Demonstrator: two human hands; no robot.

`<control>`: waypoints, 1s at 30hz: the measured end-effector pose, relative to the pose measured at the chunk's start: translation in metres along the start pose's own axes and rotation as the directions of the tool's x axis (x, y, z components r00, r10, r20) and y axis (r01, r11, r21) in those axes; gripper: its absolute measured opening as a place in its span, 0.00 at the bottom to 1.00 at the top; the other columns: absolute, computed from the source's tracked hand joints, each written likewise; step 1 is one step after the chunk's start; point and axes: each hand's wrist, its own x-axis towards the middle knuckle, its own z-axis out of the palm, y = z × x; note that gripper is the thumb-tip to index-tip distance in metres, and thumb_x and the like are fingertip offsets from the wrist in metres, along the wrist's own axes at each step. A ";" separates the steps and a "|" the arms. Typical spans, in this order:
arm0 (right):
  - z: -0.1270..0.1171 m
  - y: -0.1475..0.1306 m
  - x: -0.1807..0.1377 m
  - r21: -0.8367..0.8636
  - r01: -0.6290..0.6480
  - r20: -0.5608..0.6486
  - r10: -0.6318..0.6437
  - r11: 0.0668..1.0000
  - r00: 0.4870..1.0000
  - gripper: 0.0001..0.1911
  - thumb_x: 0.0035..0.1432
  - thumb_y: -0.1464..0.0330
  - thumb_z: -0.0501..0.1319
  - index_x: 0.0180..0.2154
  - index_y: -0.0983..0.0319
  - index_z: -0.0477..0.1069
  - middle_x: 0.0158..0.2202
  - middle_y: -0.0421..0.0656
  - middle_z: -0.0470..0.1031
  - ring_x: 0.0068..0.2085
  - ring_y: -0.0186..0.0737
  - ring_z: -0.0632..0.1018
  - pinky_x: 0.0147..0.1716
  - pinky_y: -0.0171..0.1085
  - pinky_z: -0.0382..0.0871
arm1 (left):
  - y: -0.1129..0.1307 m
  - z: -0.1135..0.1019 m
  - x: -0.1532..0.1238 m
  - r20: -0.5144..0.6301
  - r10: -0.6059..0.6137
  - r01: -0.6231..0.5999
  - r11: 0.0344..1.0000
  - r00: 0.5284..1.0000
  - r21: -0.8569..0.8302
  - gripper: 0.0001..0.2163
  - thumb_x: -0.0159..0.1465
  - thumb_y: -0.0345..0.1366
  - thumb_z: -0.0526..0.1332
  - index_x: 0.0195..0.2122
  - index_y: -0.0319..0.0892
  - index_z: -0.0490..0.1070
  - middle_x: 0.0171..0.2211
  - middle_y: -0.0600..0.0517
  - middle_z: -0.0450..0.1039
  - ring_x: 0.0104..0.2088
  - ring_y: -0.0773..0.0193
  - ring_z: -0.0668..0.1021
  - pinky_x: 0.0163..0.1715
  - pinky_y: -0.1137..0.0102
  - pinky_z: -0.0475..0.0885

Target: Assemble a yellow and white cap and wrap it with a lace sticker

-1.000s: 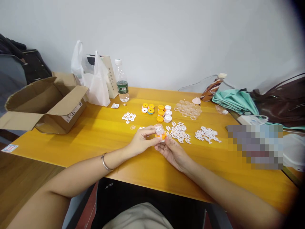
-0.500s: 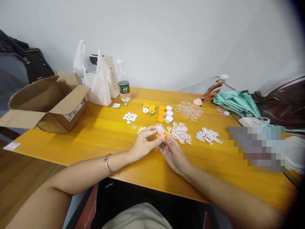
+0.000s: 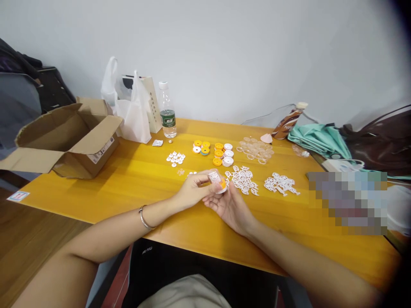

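Note:
My left hand (image 3: 194,189) pinches a small round plastic piece (image 3: 222,185) with a clear cap, an orange band and a white edge. The piece is tilted, its clear side toward the upper left. Close by on the right, my right hand (image 3: 233,210) is open, thumb apart from its half-curled fingers; whether it touches the piece's edge, I cannot tell. Just beyond the hands lie white openwork plastic parts (image 3: 244,180) and short stacks of orange discs (image 3: 217,161) and white discs (image 3: 227,161).
Clear rings (image 3: 255,149), small white discs (image 3: 175,159) and a second pile of white parts (image 3: 281,184) lie spread out. At the left stand an open cardboard box (image 3: 86,159), a plastic bag (image 3: 133,117) and a water bottle (image 3: 168,113). A brown bottle (image 3: 286,124) leans by green fabric (image 3: 317,139).
The round piece has turned in my left hand, showing more of its white edge. My right thumb and fingers have come away from their grip on it.

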 end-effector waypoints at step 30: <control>0.021 0.005 -0.009 0.118 0.059 -0.168 -0.039 0.991 0.985 0.14 0.61 0.57 0.49 0.29 0.59 0.63 0.21 0.35 0.56 0.21 0.31 0.56 0.21 0.32 0.56 | 0.006 0.012 -0.006 -0.101 0.104 -0.075 0.961 0.989 0.265 0.08 0.53 0.37 0.66 0.30 0.38 0.73 0.33 0.50 0.73 0.37 0.64 0.74 0.43 0.68 0.68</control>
